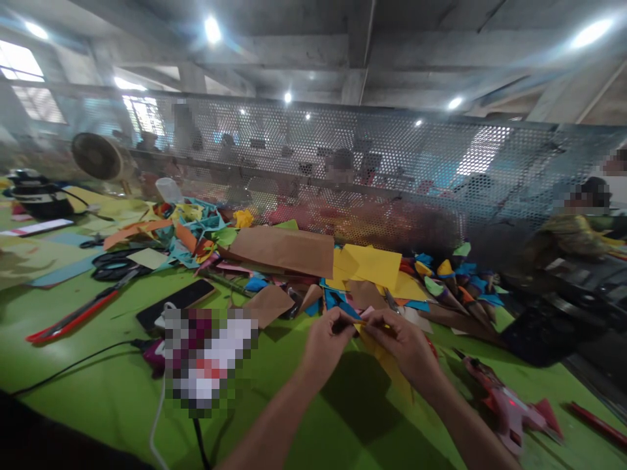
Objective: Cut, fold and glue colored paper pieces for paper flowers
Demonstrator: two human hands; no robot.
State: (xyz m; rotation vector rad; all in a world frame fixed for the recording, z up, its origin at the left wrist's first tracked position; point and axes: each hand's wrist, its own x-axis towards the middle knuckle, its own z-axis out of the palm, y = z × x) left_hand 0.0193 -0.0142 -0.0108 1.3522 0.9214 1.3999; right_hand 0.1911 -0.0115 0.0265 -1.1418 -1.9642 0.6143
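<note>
Just above the green table (274,418), both hands meet at the top edge of a strip of yellow paper (386,360). My left hand (329,336) pinches its upper left end between thumb and fingers. The paper hangs down beneath my right hand (399,336), whose closed fingers grip it close beside the left. An orange edge shows at the fingertips, too small to make out. Right of my right forearm lies a pink glue gun (512,411) with a small red light. Beyond the hands are blue paper scraps (337,300) and brown paper pieces (269,304).
Left on the table are a red utility knife (78,318), black scissors (115,264), a phone (176,304) and a corded power strip (215,365). Paper cones (445,287) pile at right. A perforated metal screen (304,170) borders the back. Another person (578,222) sits far right.
</note>
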